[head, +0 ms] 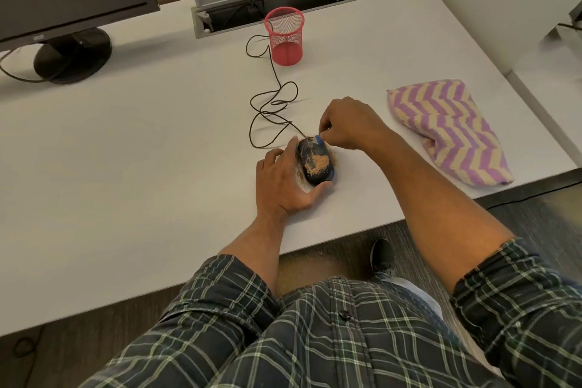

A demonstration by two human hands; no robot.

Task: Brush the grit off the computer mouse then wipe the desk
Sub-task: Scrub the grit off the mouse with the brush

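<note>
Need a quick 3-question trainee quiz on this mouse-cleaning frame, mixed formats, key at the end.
1. True or false: the left hand steadies the mouse while the right hand works at its far end.
2. Multiple choice: where is the striped cloth? A) under the mouse B) on the desk to the right of the hands, untouched C) in the pink mesh cup
3. Fill in: tan grit lies on the mouse's ____ and on the desk beside it.

Key: 1 true; 2 B; 3 top
</note>
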